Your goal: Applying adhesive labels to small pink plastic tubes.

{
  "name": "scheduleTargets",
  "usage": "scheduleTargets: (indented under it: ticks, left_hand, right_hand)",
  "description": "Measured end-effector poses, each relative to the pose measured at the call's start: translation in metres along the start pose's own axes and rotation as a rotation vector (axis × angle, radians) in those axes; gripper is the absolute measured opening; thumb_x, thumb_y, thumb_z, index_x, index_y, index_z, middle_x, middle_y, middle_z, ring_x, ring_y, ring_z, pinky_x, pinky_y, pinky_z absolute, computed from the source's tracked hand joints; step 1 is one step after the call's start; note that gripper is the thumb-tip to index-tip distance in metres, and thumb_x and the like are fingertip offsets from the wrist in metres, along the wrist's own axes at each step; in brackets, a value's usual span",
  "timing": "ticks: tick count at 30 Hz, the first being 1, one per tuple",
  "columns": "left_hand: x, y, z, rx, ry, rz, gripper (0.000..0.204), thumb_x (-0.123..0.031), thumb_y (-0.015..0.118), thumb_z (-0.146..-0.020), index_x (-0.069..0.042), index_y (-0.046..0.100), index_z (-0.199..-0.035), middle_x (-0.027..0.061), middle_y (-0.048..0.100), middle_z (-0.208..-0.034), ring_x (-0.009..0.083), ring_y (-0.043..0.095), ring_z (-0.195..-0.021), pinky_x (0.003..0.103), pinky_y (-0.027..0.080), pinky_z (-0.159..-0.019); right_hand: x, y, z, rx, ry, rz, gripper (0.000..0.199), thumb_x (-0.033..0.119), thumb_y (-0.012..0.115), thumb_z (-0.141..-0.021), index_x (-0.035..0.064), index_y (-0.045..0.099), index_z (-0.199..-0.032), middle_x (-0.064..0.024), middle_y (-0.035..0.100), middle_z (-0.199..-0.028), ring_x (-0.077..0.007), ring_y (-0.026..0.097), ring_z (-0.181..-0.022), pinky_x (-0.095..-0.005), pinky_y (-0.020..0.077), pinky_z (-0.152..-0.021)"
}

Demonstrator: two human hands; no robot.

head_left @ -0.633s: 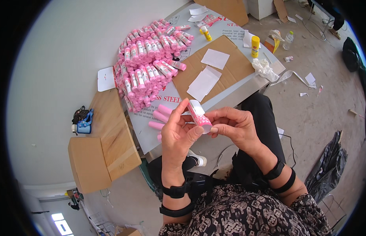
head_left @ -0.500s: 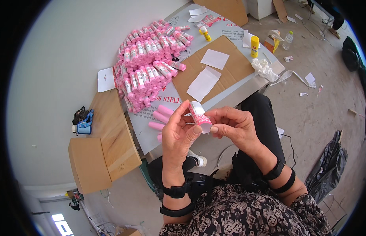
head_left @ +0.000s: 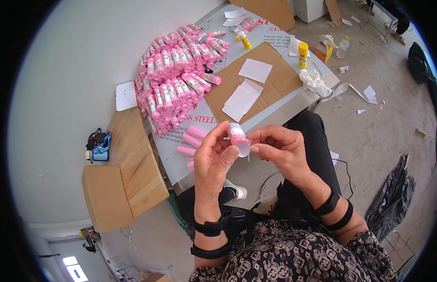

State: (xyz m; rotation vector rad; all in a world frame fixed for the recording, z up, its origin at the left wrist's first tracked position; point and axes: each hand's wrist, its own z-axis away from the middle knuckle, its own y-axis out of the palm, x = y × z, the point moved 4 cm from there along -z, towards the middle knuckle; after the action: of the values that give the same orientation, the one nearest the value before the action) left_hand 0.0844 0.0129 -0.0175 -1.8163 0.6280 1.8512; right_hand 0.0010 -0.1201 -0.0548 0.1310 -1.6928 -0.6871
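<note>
My left hand (head_left: 211,157) is closed round a small pink-and-white labelled tube (head_left: 238,135), fingers behind it and thumb near its lower end. The tube is tilted with its round whitish end turned toward me. At its right side my right hand (head_left: 284,150) pinches at the label's edge with thumb and fingertips; the exact contact is hard to see. Several plain pink tubes (head_left: 185,151) lie beyond my left hand, partly hidden by it. A large heap of labelled pink tubes (head_left: 174,89) covers the table's far left.
White paper sheets (head_left: 243,99) lie on a cardboard sheet (head_left: 279,77) on the table. Yellow glue sticks (head_left: 303,55) and crumpled white tissue (head_left: 314,83) are close by. A wooden board (head_left: 129,148) and a cardboard box (head_left: 105,197) stand left; a black bag (head_left: 392,197) lies on the floor.
The held tube has turned so that its round end faces me more fully. My right fingertips have shifted slightly at its side.
</note>
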Motion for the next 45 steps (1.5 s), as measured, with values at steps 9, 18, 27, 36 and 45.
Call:
scheduleTargets:
  ticks: [9, 18, 27, 36, 45]
  left_hand:
    - [0.004, 0.004, 0.001, 0.04, -0.023, -0.03, 0.049, -0.026, 0.07, -0.086, 0.003, 0.056, -0.123, 0.0048, 0.063, -0.097, 0.0085, 0.056, -0.084, 0.021, 0.045, -0.072]
    - [0.005, 0.004, 0.001, 0.059, -0.046, -0.109, 0.043, -0.034, 0.066, -0.088, 0.002, 0.063, -0.112, 0.0032, 0.062, -0.088, 0.0079, 0.054, -0.078, 0.02, 0.044, -0.07]
    - [0.004, 0.002, 0.003, 0.001, -0.065, -0.232, 0.042, -0.039, 0.06, -0.092, 0.002, 0.067, -0.1, 0.0028, 0.063, -0.081, 0.0085, 0.057, -0.072, 0.022, 0.048, -0.062]
    - [0.003, 0.002, 0.003, -0.035, -0.048, -0.371, 0.047, -0.045, 0.053, -0.094, -0.001, 0.068, -0.093, 0.0032, 0.064, -0.078, 0.0087, 0.058, -0.069, 0.022, 0.049, -0.056]
    - [0.004, 0.004, 0.005, -0.087, -0.049, -0.313, 0.048, -0.043, 0.052, -0.095, 0.002, 0.066, -0.084, 0.001, 0.056, -0.065, 0.0083, 0.052, -0.058, 0.023, 0.043, -0.053]
  right_hand:
    - [-0.003, 0.002, -0.004, -0.015, -0.057, -0.055, 0.022, 0.004, 0.072, -0.081, -0.0012, 0.065, -0.102, -0.0002, 0.065, -0.086, -0.0024, 0.058, -0.074, -0.0171, 0.0467, -0.066]
    - [-0.001, -0.001, -0.007, -0.039, -0.177, 0.093, 0.019, 0.004, 0.075, -0.076, 0.0028, 0.07, -0.094, 0.0008, 0.056, -0.079, -0.0042, 0.047, -0.064, -0.0188, 0.0373, -0.056]
    - [-0.001, 0.001, -0.006, 0.018, -0.076, -0.005, 0.013, 0.004, 0.067, -0.084, 0.0002, 0.069, -0.096, -0.0025, 0.059, -0.082, -0.0063, 0.055, -0.068, -0.0201, 0.0463, -0.059]
    - [0.004, 0.005, -0.001, 0.032, -0.265, 0.252, 0.013, 0.002, 0.063, -0.087, -0.0045, 0.066, -0.098, -0.0068, 0.062, -0.087, -0.0094, 0.061, -0.069, -0.0218, 0.05, -0.06]
    - [0.006, 0.008, -0.001, 0.065, -0.306, 0.225, 0.023, 0.004, 0.066, -0.085, -0.0033, 0.064, -0.106, -0.0081, 0.063, -0.09, -0.0094, 0.061, -0.07, -0.0238, 0.0502, -0.062]
